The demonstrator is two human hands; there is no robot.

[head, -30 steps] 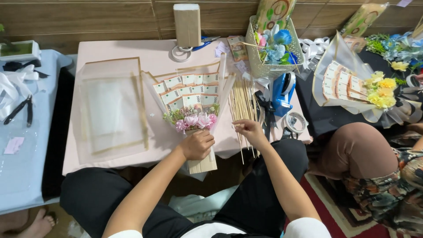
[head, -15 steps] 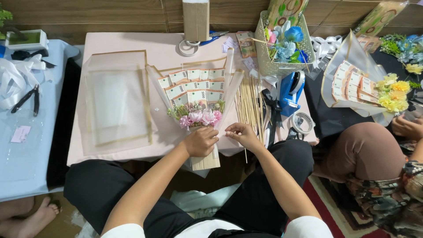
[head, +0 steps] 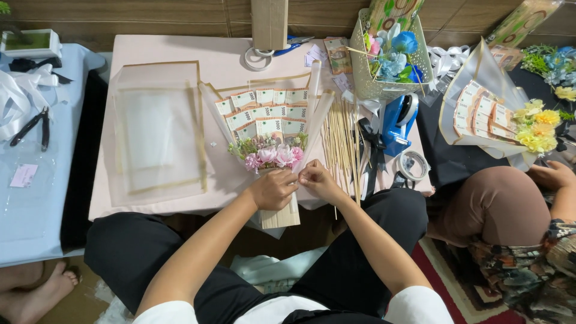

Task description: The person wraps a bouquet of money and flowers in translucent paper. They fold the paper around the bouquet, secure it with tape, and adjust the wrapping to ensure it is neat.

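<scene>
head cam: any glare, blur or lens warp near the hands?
Head view: even, soft light, faint shadows; left hand, right hand and pink flowers are sharp. Mild sheen on the clear wrap sheets. Table edge bows slightly, suggesting wide-angle warp.

The right hand [head: 318,179] has left the bundle of sticks [head: 343,144] and come across to the bouquet [head: 270,157], its fingers [head: 303,177] now meeting the left hand [head: 273,189].

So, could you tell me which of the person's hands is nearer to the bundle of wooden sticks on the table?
Right. The right hand sits just beside the wooden sticks, while the left hand is farther off, gripping the bouquet below its pink flowers.
</scene>
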